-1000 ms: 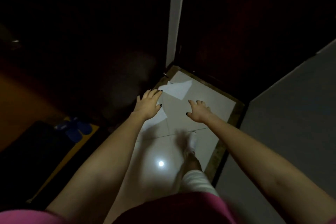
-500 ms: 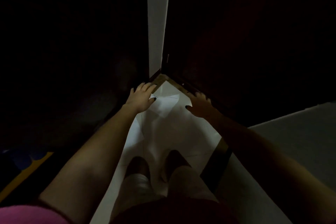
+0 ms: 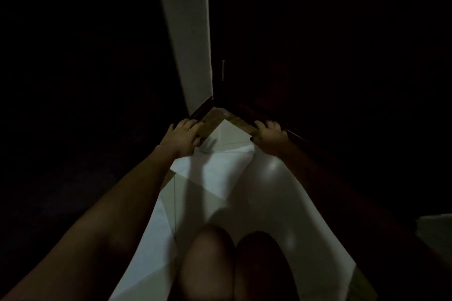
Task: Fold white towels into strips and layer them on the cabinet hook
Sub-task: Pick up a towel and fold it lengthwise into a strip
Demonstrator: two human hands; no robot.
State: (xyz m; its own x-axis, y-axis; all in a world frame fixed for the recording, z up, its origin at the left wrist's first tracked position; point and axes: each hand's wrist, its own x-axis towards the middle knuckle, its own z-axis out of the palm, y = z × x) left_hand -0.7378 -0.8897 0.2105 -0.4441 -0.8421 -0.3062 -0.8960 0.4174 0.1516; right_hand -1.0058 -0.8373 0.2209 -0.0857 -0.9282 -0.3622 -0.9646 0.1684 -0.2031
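Note:
The view is very dark, and no white towel or cabinet hook shows in it. My left hand (image 3: 183, 138) reaches forward with straight fingers to the lower edge of a dark panel (image 3: 97, 80) on the left. My right hand (image 3: 269, 135) reaches to the foot of a dark door or cabinet front (image 3: 318, 68) on the right, fingers loosely spread. Neither hand holds anything. Whether the fingers touch the panels cannot be made out.
A white wall strip (image 3: 186, 32) runs down between the two dark panels into a corner with a brown sill (image 3: 215, 115). Glossy white floor tiles (image 3: 256, 203) lie below, with a bright patch of light. My knees (image 3: 208, 264) fill the bottom middle.
The view has closed in on the corner and my knees have come into view. Both hands have moved forward and apart, towards the feet of the two dark panels.

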